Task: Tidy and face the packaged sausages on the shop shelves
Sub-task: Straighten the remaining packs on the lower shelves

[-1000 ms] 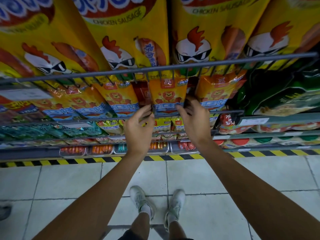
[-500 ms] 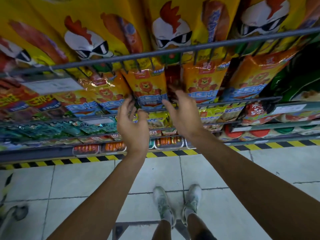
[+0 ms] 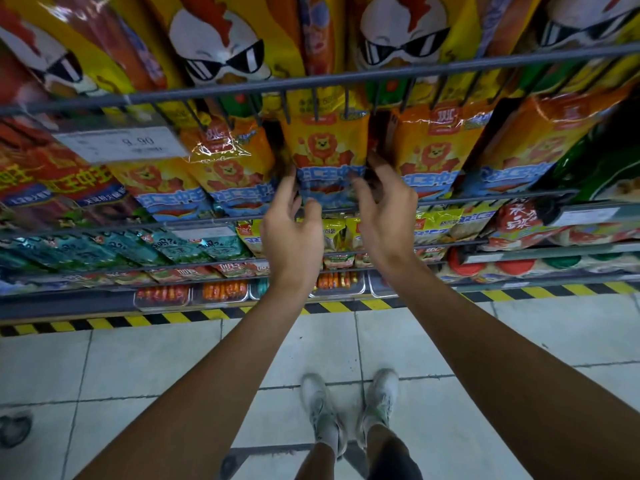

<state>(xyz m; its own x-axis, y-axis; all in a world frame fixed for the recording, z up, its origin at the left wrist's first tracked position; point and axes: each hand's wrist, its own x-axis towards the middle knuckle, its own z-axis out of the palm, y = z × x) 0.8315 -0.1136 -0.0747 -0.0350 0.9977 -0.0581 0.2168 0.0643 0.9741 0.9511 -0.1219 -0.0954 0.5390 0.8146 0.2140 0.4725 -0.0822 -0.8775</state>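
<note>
An orange lion-print sausage pack (image 3: 327, 150) stands in the middle of the second wire shelf, in a row of like packs (image 3: 438, 150). My left hand (image 3: 294, 233) reaches up to its lower left edge, with fingers fairly straight against the side and the thumb near the bottom corner. My right hand (image 3: 386, 209) is at its lower right edge, with fingertips in the gap beside the pack and the thumb on its blue band, pinching that edge. Large yellow chicken sausage bags (image 3: 221, 46) fill the shelf above.
A grey wire rail (image 3: 346, 79) runs just above the lion packs and another rail (image 3: 485, 199) below them. A price tag (image 3: 121, 143) hangs at the left. Lower shelves hold teal and red packs (image 3: 180, 249). Below are hazard tape (image 3: 346, 306), tiled floor and my shoes (image 3: 349, 407).
The view has moved closer to the shelf and tilted up. Both hands have risen from the rail to the sides of the middle lion pack, and the right fingers have closed on its edge.
</note>
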